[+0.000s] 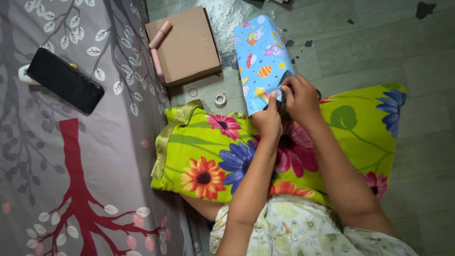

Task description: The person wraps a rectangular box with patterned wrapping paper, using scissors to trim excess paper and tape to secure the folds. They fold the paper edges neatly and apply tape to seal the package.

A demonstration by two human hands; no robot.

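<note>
The parcel [262, 61] is wrapped in smooth, slightly glossy blue paper printed with cartoon figures, and it is propped on a cushion [360, 128] covered in a sheeny, satin-like cloth with a bright floral print. Beside it, a plain box [187, 45] of matt brown cardboard is seen on a crinkled, shiny silver foil sheet [227, 19], with a small roll of glossy clear tape [220, 99] near it on the dull, worn floor [379, 42]. A phone [65, 80] with a smooth, glossy black face is laid on a matt printed bedsheet [71, 166] of soft cloth.
</note>
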